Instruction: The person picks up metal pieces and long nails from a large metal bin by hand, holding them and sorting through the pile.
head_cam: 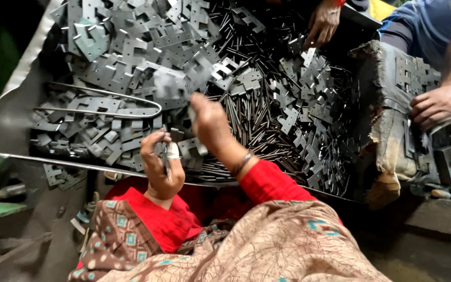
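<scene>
My left hand (160,169), with a white bandage on one finger, is closed around a thin dark metal pin (165,156) near the front rim of a big metal tray (11,112). My right hand (210,122) is raised over the tray's heap of flat notched metal plates (131,47) and thin pins (251,115). A blurred grey plate (176,83) is just above its fingertips. Whether the fingers still hold that plate cannot be made out. Both arms wear red sleeves.
A bent wire loop (105,102) lies on the plates at left. Another person's hand (322,23) reaches into the tray's far side. A second person's hand (437,104) rests on stacked plates in a worn sack (390,120) at right. Patterned cloth (267,245) covers my lap.
</scene>
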